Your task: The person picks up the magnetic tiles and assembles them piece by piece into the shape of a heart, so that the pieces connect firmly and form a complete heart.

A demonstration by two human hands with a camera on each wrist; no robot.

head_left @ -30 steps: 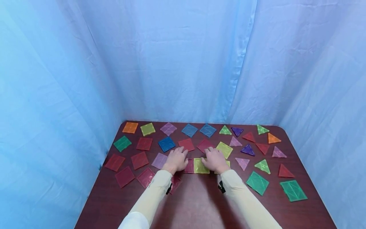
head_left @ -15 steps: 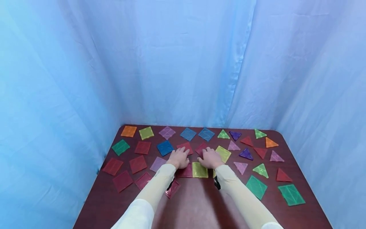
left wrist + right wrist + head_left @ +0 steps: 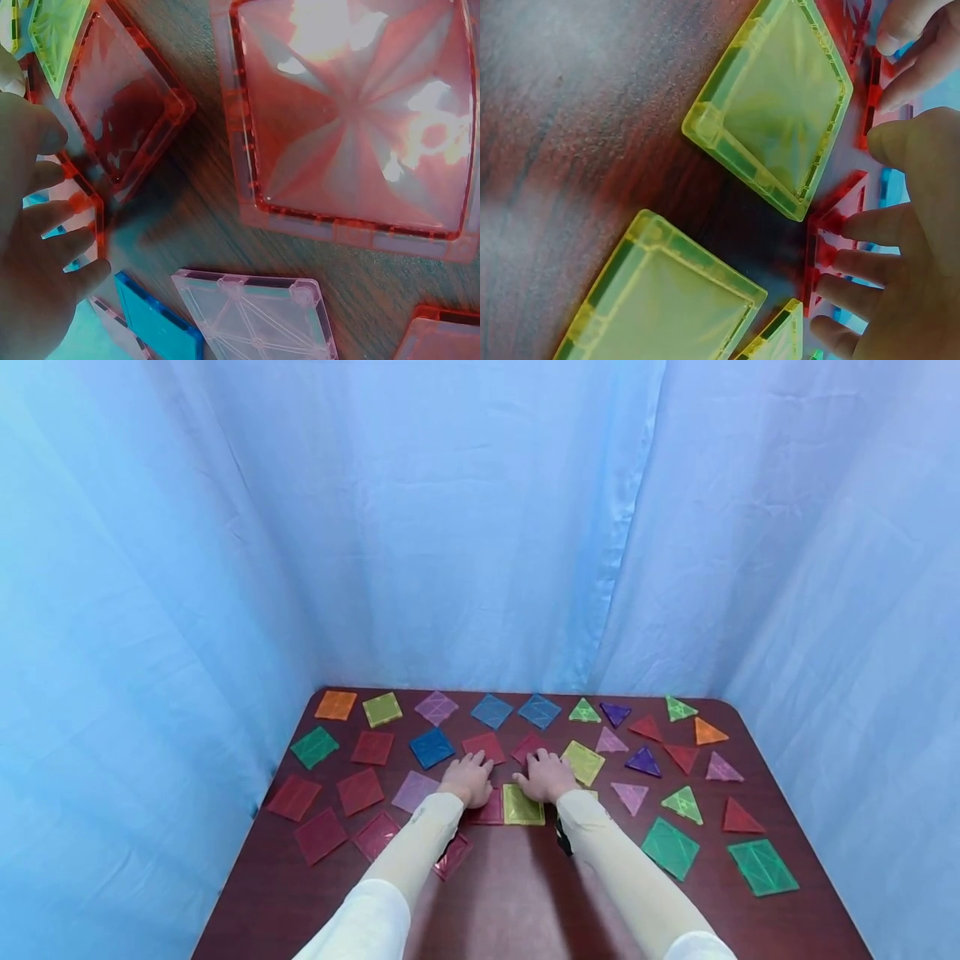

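My left hand (image 3: 467, 779) reaches over the middle of the table. Its spread fingertips touch the near edge of a red square magnetic tile (image 3: 486, 744). Beside it, my right hand (image 3: 547, 778) has its fingers on a crimson square magnetic tile (image 3: 528, 746), clearer in the right wrist view, where that tile (image 3: 849, 201) lies under the fingertips. In front of the hands, a crimson tile (image 3: 487, 814) and a yellow tile (image 3: 523, 807) lie side by side. Another yellow tile (image 3: 667, 307) is partly hidden by the right arm in the head view.
Several square tiles lie flat on the left, including a green one (image 3: 315, 747) and a blue one (image 3: 432, 747). Triangular tiles, such as a purple one (image 3: 643, 762), spread over the right. Two larger green tiles (image 3: 671, 848) lie nearer. Blue curtains (image 3: 480, 527) surround the dark table (image 3: 502, 910).
My right hand has moved left, from the yellow tiles onto the crimson tile behind. The left hand has edged forward onto the red tile. The head view has shifted slightly.
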